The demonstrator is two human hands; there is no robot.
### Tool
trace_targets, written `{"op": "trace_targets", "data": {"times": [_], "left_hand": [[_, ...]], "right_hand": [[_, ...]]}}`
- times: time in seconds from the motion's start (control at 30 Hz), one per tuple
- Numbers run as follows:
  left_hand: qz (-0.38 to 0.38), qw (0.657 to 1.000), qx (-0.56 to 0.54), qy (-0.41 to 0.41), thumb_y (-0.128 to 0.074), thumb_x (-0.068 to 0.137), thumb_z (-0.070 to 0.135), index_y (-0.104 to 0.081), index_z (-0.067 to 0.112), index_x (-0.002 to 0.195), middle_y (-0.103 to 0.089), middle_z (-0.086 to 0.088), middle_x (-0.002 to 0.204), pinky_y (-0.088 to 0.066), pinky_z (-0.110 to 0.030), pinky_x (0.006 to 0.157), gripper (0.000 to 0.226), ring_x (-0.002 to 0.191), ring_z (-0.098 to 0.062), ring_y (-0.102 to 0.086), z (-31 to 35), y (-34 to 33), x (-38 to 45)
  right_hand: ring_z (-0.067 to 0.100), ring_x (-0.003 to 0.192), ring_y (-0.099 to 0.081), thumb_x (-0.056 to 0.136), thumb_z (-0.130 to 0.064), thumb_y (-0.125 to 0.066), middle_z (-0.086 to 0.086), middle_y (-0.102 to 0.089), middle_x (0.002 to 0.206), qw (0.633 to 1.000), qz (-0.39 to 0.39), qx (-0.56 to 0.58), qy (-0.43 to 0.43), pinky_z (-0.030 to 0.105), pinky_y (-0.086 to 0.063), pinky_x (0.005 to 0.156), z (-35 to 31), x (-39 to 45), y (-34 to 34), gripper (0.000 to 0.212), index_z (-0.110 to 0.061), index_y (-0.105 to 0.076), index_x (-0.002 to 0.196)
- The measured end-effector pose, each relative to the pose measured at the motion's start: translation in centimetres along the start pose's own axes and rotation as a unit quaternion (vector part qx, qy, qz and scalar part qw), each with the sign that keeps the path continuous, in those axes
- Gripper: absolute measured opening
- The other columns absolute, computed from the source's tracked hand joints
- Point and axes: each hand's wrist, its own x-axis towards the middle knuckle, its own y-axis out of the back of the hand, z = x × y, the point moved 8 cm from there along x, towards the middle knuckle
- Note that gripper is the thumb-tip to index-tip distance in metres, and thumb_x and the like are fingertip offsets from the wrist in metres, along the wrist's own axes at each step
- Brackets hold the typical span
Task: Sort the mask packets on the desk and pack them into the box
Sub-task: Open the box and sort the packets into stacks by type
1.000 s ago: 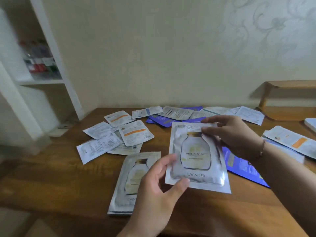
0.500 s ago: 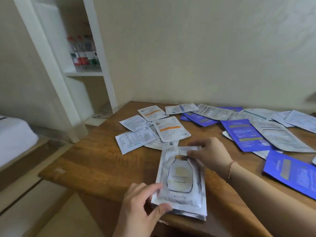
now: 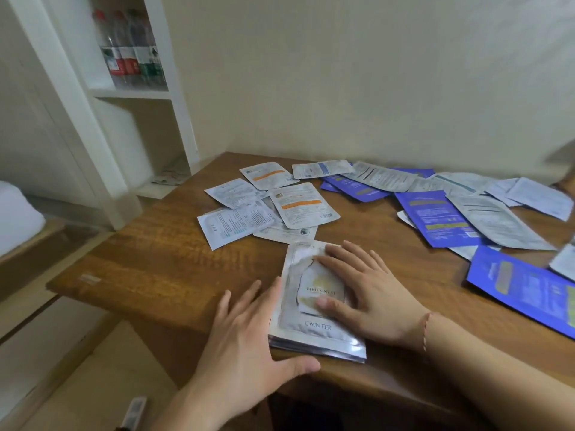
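Head view. The right hand [image 3: 370, 293] lies flat on top of the stack of silver packets [image 3: 314, 331], fingers straight and slightly spread, the thumb pointing left across the printed bottle on the uppermost packet; nothing is gripped. The left hand [image 3: 249, 334] is likewise flat, fingers extended along the stack's left edge and the thumb stretched under its near edge, touching the side of the stack without curling round it. The stack sits at the near edge of the wooden desk [image 3: 149, 259], its near corner slightly overhanging; several layers show at that edge, though the exact count cannot be read.

Beyond the stack lies a cluster of white packets [image 3: 249, 209], six or so countable, two of them bearing an orange band, one at the far end with a small blue mark. To the right lies a mixed spread: about four blue packets [image 3: 435, 219], the nearest of them [image 3: 525, 290] at the right edge, interleaved with roughly six pale grey-white packets [image 3: 494, 222], overlapping.

At upper left, a white shelf unit [image 3: 174, 98] holds three bottles [image 3: 127, 57] with red and green labels.
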Motion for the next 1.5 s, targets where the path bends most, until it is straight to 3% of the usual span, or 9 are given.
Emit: {"op": "trace_targets", "data": {"times": [0.23,0.37,0.57,0.77,0.87,1.0,1.2,1.37,1.5], "left_hand": [[-0.056,0.997,-0.053,0.009,-0.024,0.045,0.104,0.015,0.040,0.151,0.006,0.034,0.148,0.006,-0.036,0.122,0.130,0.141,0.011,0.009,-0.4,-0.1,0.2],[-0.119,0.971,-0.203,0.044,-0.011,0.051,0.104,0.009,0.048,0.150,-0.019,0.028,0.155,0.007,-0.034,0.122,0.115,0.121,0.035,-0.002,-0.8,0.5,0.9],[-0.112,0.966,-0.221,0.068,-0.021,0.057,0.097,-0.004,0.039,0.154,-0.031,0.027,0.151,0.011,-0.043,0.121,0.114,0.127,0.017,-0.017,0.1,0.8,1.9],[-0.124,0.982,-0.137,0.042,-0.025,0.069,0.092,-0.010,0.045,0.152,-0.028,0.031,0.150,-0.006,-0.038,0.123,0.096,0.136,0.013,-0.018,-0.6,1.1,2.9],[-0.062,0.995,-0.080,0.013,-0.034,0.088,0.073,-0.023,0.045,0.150,-0.013,0.028,0.157,-0.009,-0.031,0.122,0.069,0.147,0.002,-0.006,-1.9,3.1,7.1],[-0.065,0.997,0.045,0.007,-0.025,0.098,0.061,-0.013,0.045,0.153,0.011,0.014,0.163,0.002,-0.049,0.122,0.058,0.150,-0.015,0.013,-4.2,2.4,14.7],[-0.083,0.984,0.126,0.096,-0.023,0.077,0.089,-0.005,0.055,0.149,0.010,0.014,0.163,0.008,-0.053,0.119,0.081,0.150,-0.017,0.016,-9.9,1.8,16.7],[-0.092,0.978,0.133,0.133,-0.013,0.064,0.095,-0.010,0.049,0.150,0.012,0.013,0.163,0.008,-0.055,0.118,0.098,0.149,-0.020,0.018,-13.6,3.3,15.4],[-0.037,0.985,0.139,0.099,-0.023,0.085,0.079,-0.014,0.046,0.150,0.003,0.014,0.164,0.005,-0.053,0.120,0.074,0.150,-0.014,0.012,-13.5,4.1,16.7]], "right_hand": [[0.003,0.142,0.030,0.071,-0.090,-0.011,-0.017,0.017,0.159,0.995,0.017,0.070,-0.064,0.040,0.006,0.121,0.7,-1.6,0.5,0.092,-0.045,0.002,0.150],[0.000,0.143,0.017,0.057,-0.094,-0.004,-0.015,0.004,0.162,0.970,-0.007,0.137,-0.198,0.037,0.004,0.121,2.0,-4.2,0.1,0.114,-0.032,0.011,0.152],[-0.005,0.145,0.003,0.025,-0.105,0.005,-0.020,-0.001,0.160,0.960,-0.029,0.201,-0.192,0.039,0.008,0.120,-0.3,-4.9,-0.8,0.115,-0.052,0.038,0.120],[-0.010,0.139,0.011,0.026,-0.103,0.010,-0.032,-0.010,0.149,0.974,-0.009,0.099,-0.203,0.034,-0.005,0.121,2.5,-4.9,1.3,0.144,-0.034,0.007,0.152],[0.001,0.138,-0.032,0.058,-0.098,-0.017,-0.024,-0.044,0.139,0.972,0.086,0.148,-0.159,0.026,-0.032,0.110,4.1,-1.9,5.5,0.105,-0.037,-0.042,0.140],[0.001,0.119,-0.053,0.089,-0.063,-0.034,-0.015,-0.058,0.132,0.984,0.026,0.168,-0.049,0.027,-0.043,0.102,3.4,8.2,6.4,0.053,-0.034,-0.058,0.127],[0.016,0.149,0.005,0.094,-0.064,-0.032,-0.015,-0.006,0.162,0.980,-0.175,-0.087,0.042,0.050,0.001,0.120,4.8,18.5,0.0,0.054,-0.054,-0.019,0.146],[0.013,0.148,0.014,0.092,-0.069,-0.025,-0.022,-0.004,0.160,0.995,-0.071,-0.066,-0.033,0.052,0.013,0.117,10.2,18.3,0.2,0.056,-0.057,-0.013,0.145],[0.012,0.148,0.014,0.090,-0.070,-0.026,-0.022,-0.010,0.159,0.993,-0.060,-0.093,-0.047,0.051,0.012,0.118,12.1,18.1,0.8,0.056,-0.056,-0.018,0.144]]}}
